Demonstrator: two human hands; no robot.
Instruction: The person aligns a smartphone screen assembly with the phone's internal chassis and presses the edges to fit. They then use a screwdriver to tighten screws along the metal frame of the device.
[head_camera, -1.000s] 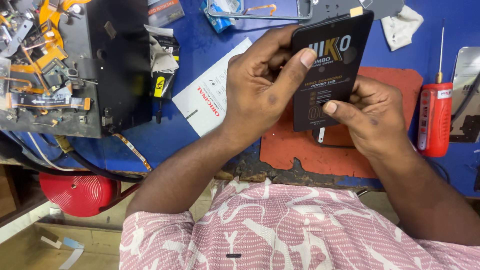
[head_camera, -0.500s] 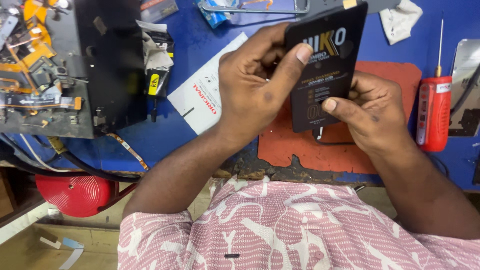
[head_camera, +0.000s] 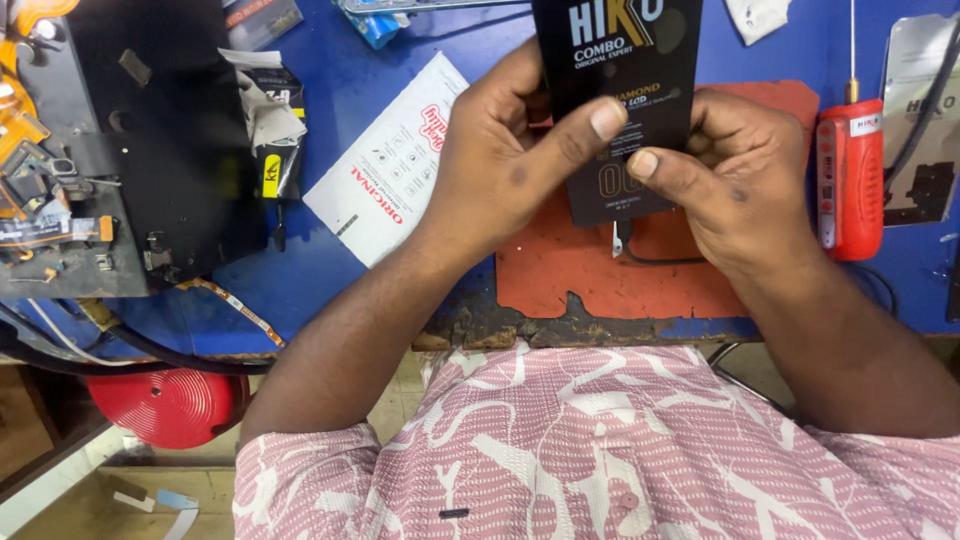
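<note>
in the head view we see both hands raised over a worn red work mat (head_camera: 610, 285) on a blue workbench (head_camera: 350, 90). the left hand (head_camera: 505, 150) is closed around the left edge of a flat black package with printed lettering (head_camera: 620, 110), its thumb pressed across the front face. the right hand (head_camera: 735, 170) grips the package from the right side, thumb on the front just beside the left thumb, fingers curled behind. the package stands upright between the hands, above the mat's upper part, its top edge running out of frame. a thin dark cable (head_camera: 640, 255) lies on the mat just below it. to the right of the mat lies a red-handled screwdriver (head_camera: 850, 175), blade pointing up. left of the hands a white printed sleeve (head_camera: 385, 170) lies tilted on the bench, and further left sits a black opened device with orange flex parts (head_camera: 110, 150). a red round object (head_camera: 170, 405) shows below the bench edge.
</note>
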